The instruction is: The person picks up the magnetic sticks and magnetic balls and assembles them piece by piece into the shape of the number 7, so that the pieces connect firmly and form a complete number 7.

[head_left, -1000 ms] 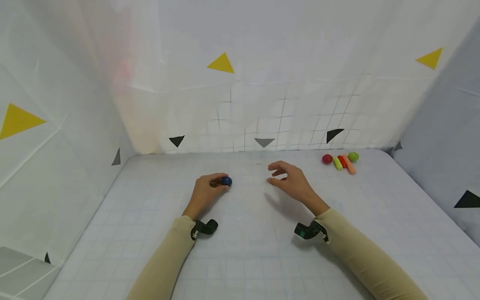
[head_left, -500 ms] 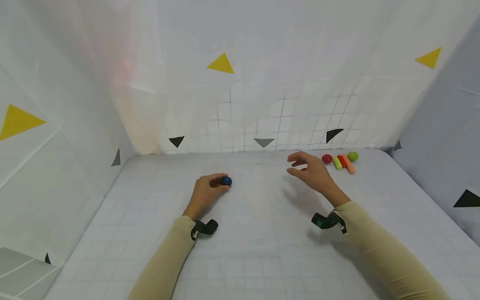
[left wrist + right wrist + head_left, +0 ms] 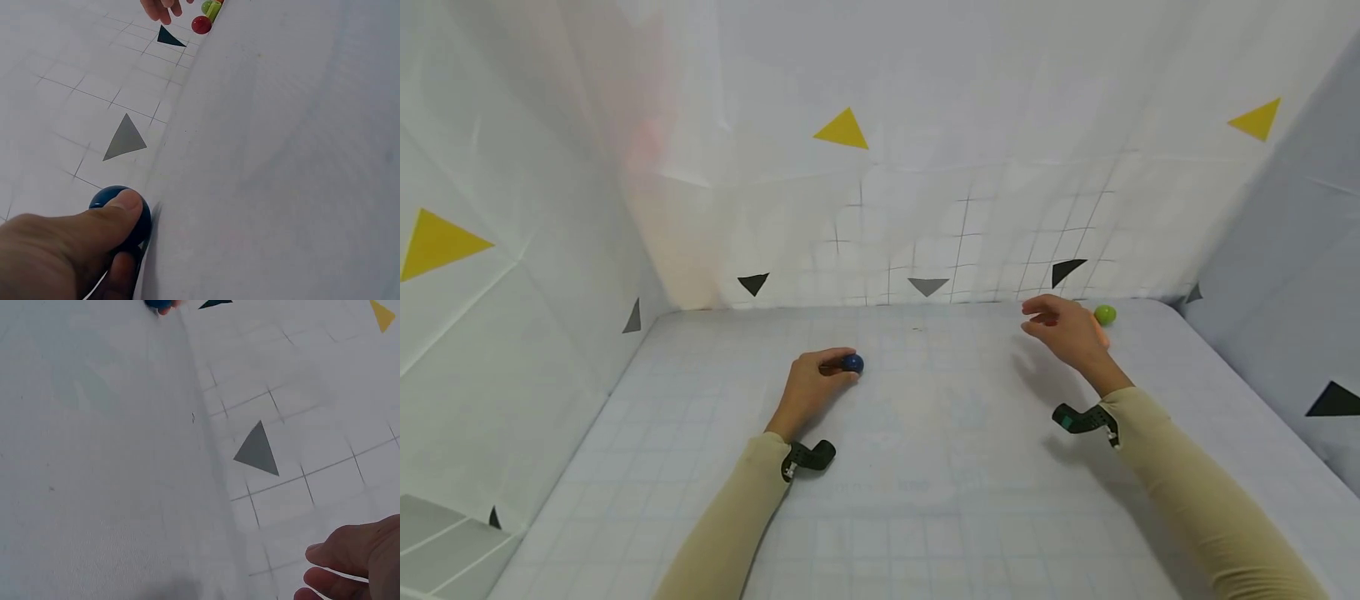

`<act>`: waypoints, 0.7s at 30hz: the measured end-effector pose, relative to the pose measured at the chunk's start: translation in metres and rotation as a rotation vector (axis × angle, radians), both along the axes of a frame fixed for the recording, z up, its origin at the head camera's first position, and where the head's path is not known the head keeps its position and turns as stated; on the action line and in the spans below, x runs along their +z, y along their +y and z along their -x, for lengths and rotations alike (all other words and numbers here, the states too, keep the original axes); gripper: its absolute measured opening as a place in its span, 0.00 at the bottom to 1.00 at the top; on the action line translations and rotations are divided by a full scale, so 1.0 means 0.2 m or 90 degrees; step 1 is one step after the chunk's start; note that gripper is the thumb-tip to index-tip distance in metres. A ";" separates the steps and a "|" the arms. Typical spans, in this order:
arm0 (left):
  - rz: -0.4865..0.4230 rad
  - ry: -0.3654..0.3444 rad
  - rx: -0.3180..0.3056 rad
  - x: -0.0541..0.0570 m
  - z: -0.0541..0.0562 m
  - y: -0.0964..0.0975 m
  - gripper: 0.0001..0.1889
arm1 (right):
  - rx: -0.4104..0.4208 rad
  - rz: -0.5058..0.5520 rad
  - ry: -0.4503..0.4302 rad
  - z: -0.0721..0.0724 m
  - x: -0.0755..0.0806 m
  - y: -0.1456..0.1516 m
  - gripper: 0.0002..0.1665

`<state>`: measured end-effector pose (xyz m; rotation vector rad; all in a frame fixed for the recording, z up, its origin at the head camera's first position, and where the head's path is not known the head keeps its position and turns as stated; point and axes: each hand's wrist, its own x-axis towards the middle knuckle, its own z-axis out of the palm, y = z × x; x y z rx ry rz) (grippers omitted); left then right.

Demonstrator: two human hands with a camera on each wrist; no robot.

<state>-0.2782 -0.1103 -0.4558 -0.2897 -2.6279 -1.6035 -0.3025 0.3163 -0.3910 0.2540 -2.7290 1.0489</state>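
**Blue ball (image 3: 853, 363) pinched in the left hand (image 3: 807, 385), right hand (image 3: 1066, 330) bare**

Nearest are the tan sleeves (image 3: 722, 521), soft cloth creased on the right arm, then the chunky dark wrist cameras (image 3: 811, 455). Beyond, left of centre on the surface (image 3: 887, 492), the left grip is narrowed to the ball's width, thumb and fingers against its glossy round side. Something so smooth could slip and roll if the pinch slackened or slid off-centre.

The right grip is well parted, thumb away from curved fingers, holding nothing; its shadow lies apart from it. Just past it are a shiny green ball (image 3: 1105, 315), a partly hidden orange stick (image 3: 1102, 332) and, from the left wrist, a glossy red ball (image 3: 201, 25). A low sweep of that hand could send the round ones rolling.

Farthest hangs a creased white sheet (image 3: 1000, 125) bearing flat yellow triangles (image 3: 844, 130).
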 end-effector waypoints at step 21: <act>-0.017 -0.002 -0.009 0.02 -0.01 0.00 0.21 | -0.088 -0.030 -0.007 0.03 -0.01 0.20 0.19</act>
